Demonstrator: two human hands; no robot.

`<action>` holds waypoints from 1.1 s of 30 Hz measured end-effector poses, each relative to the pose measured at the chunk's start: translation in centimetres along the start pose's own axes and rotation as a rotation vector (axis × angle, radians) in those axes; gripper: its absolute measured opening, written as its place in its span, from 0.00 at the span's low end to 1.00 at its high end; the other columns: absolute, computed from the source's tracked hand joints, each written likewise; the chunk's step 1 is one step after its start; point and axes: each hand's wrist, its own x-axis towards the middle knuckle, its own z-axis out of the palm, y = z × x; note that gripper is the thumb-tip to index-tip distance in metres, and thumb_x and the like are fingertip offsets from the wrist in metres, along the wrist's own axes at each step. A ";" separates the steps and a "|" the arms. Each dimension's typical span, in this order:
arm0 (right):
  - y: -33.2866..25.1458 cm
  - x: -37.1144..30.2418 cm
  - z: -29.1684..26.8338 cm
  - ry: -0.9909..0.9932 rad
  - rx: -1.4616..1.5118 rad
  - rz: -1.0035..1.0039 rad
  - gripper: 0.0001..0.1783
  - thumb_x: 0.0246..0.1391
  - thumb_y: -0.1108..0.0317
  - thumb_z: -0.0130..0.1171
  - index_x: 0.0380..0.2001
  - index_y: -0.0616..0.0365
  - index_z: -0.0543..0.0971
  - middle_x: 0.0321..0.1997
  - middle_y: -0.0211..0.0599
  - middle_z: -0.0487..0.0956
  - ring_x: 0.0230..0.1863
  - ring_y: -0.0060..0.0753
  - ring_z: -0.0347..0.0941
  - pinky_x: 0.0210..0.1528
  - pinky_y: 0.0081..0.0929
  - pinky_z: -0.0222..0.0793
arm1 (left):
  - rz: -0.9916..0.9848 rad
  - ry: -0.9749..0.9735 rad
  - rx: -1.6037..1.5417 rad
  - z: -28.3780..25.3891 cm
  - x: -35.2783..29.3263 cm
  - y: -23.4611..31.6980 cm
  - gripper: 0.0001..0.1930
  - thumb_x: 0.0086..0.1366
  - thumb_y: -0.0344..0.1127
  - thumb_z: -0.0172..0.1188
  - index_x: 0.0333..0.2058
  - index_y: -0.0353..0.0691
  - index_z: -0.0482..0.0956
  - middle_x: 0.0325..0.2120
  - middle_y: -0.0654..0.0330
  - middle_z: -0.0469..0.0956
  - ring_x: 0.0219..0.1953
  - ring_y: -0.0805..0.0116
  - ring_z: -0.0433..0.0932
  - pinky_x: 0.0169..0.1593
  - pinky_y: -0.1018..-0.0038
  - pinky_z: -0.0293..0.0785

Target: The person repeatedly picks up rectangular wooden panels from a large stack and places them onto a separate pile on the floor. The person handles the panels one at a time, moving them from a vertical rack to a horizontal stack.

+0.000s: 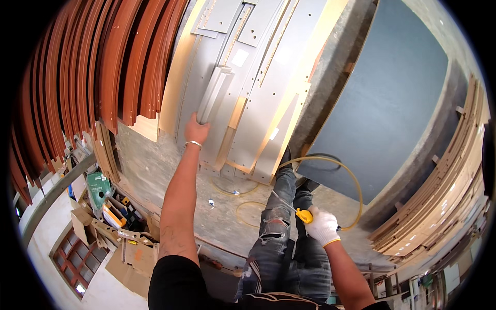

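Observation:
My bare left hand [197, 130], a bracelet at its wrist, is closed around the near end of a short stack of narrow grey strips [216, 95]. These strips lie on top of larger grey panels [271, 103] with drilled holes and pale edges. In a white knitted glove, my right hand [323, 227] grips a yellow air blow gun [305, 215] in front of my legs. Its thin metal nozzle points up and left toward the panels. A yellow air hose [360, 188] loops from beside the glove to the panels' near edge.
Reddish-brown boards [111, 62] stand in rows at the left. A large dark grey panel [385, 98] lies at the right, with stacked wooden boards [439, 191] beyond it. Cardboard boxes [132, 266] and a green package [98, 188] sit at the lower left. The floor [150, 160] is concrete.

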 end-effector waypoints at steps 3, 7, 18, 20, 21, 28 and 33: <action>-0.3 0.7 0.9 -0.011 -0.022 -0.025 0.17 0.54 0.52 0.63 0.41 0.50 0.80 0.39 0.47 0.84 0.42 0.53 0.82 0.46 0.47 0.76 | 0.012 0.140 0.047 -2.0 0.9 -1.5 0.35 0.51 0.42 0.72 0.57 0.35 0.75 0.43 0.43 0.84 0.47 0.44 0.83 0.52 0.56 0.78; -1.0 0.9 1.5 -0.027 -0.020 -0.004 0.17 0.54 0.53 0.62 0.41 0.51 0.79 0.39 0.49 0.84 0.42 0.54 0.82 0.46 0.48 0.76 | -0.028 0.204 0.233 -0.8 -0.5 2.1 0.34 0.51 0.45 0.73 0.55 0.35 0.77 0.43 0.43 0.83 0.46 0.43 0.83 0.50 0.54 0.78; -0.9 0.7 -0.1 -0.005 -0.043 0.013 0.17 0.54 0.52 0.62 0.39 0.51 0.80 0.37 0.49 0.84 0.42 0.54 0.82 0.45 0.49 0.76 | -0.103 0.148 0.099 0.5 -3.4 2.4 0.36 0.51 0.50 0.75 0.52 0.30 0.77 0.44 0.40 0.83 0.48 0.39 0.81 0.50 0.53 0.77; -1.3 0.7 -0.5 -0.014 -0.022 0.019 0.17 0.55 0.51 0.61 0.40 0.51 0.80 0.38 0.49 0.84 0.42 0.54 0.82 0.45 0.49 0.76 | -0.128 0.139 0.116 0.4 -3.2 3.2 0.35 0.51 0.49 0.75 0.52 0.30 0.77 0.44 0.40 0.83 0.48 0.39 0.81 0.50 0.53 0.77; -1.6 0.9 -0.8 -0.015 -0.017 0.014 0.17 0.55 0.51 0.61 0.40 0.51 0.80 0.38 0.49 0.84 0.43 0.54 0.82 0.45 0.49 0.76 | -0.139 0.143 0.088 -0.4 -3.4 3.0 0.34 0.51 0.48 0.75 0.52 0.31 0.77 0.45 0.40 0.83 0.48 0.40 0.81 0.50 0.53 0.77; -2.9 1.3 -2.7 0.075 0.020 -0.011 0.17 0.55 0.52 0.61 0.41 0.51 0.80 0.38 0.50 0.85 0.43 0.54 0.82 0.45 0.48 0.76 | -0.013 0.377 -0.238 -3.6 -5.7 0.3 0.29 0.51 0.40 0.76 0.48 0.30 0.78 0.43 0.43 0.83 0.46 0.47 0.83 0.50 0.58 0.78; -3.0 1.2 -1.9 0.102 0.064 0.002 0.17 0.56 0.52 0.61 0.41 0.51 0.81 0.38 0.49 0.85 0.43 0.54 0.82 0.46 0.48 0.76 | -0.170 0.501 -0.835 -4.4 -9.7 1.9 0.25 0.54 0.28 0.75 0.49 0.28 0.75 0.46 0.52 0.81 0.47 0.61 0.80 0.53 0.67 0.76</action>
